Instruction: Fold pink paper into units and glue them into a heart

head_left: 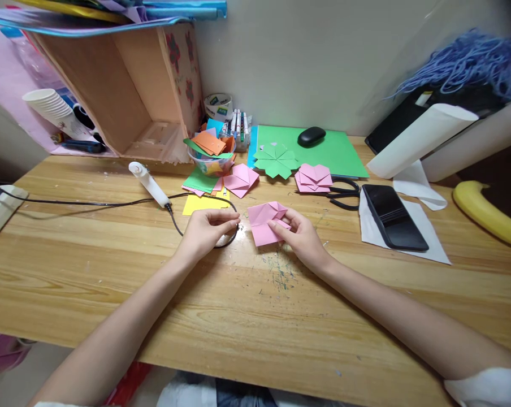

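Observation:
My right hand [303,237] is closed on a folded pink paper [262,226], thumb on top and fingers behind its right side. The paper is held above the table, creased, with small folded flaps at the upper right. To its left, my left hand [203,233] has its thumb and fingertips pressed together, apart from the paper. Whether anything small is between those fingertips cannot be made out. A black cable [180,195] loops around behind the left fingertips. Folded pink pieces [241,180] and a pink heart-shaped stack [314,177] lie beyond the hands.
Behind lie a glue gun [149,183], yellow paper [202,204], a paper-filled tub [211,161], a green paper flower [276,160] and a black mouse [311,136] on a green sheet [344,152]. To the right are scissors [344,195], a phone [393,217] and a banana [488,209].

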The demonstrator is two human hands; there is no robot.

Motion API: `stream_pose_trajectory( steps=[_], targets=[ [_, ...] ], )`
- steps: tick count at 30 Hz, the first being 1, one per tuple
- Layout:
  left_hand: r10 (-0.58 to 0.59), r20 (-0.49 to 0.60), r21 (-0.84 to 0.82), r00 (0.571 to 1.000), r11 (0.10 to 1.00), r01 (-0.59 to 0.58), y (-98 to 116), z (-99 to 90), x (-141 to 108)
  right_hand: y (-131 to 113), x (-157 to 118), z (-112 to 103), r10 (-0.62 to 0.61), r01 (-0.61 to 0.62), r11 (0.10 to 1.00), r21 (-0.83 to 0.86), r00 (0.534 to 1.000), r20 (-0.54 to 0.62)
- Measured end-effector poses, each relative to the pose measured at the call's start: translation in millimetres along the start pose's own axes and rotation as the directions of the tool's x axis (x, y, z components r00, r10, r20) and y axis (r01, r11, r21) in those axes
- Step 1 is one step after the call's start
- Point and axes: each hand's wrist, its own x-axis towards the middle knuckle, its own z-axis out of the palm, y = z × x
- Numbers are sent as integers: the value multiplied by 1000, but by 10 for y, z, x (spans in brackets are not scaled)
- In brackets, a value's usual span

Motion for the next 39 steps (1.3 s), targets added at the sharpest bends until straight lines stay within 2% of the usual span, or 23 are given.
stream_pose_trajectory(
  steps=[5, 7, 9, 15, 19, 23, 25, 33, 39],
  targets=[
    [-92, 32, -224, 995, 970, 97, -6, 34, -10, -15, -8, 1, 8, -8, 1000, -15, 1000, -1],
    [-110, 32, -265, 993, 958, 114, 4, 38, -21, -18, -7, 4, 10, -10, 1000, -14, 1000, -1],
    [-93, 27, -231, 995, 968, 97, 18, 29, -30, -16, -3, 6, 16, -16, 1000, -9, 1000, 0],
    [50, -33, -8, 998, 999, -50, 5, -21, -22, -1, 5, 2, 15, -15, 1000, -10, 1000, 12],
    [73, -5, -27, 997, 997, -74, -44, 7, -14, 4, -1, -1, 5, -5, 1000, -2, 1000, 17],
    [-18, 68, -158, 997, 987, 29, -69, 68, -13, 8, 3, 4, 7, -7, 1000, 19, 1000, 28],
    [-28, 76, -213, 997, 976, 43, -76, 84, -4, 15, 5, 7, 9, -9, 1000, 15, 1000, 30],
    [30, 4, -233, 1000, 972, -28, -94, 52, 39, 34, -7, 10, 0, -1, 1000, 20, 998, 62],
    [68, -84, -111, 994, 991, -77, -15, 9, -7, 25, -12, 7, 1, -2, 1000, 6, 998, 61]
  ],
)
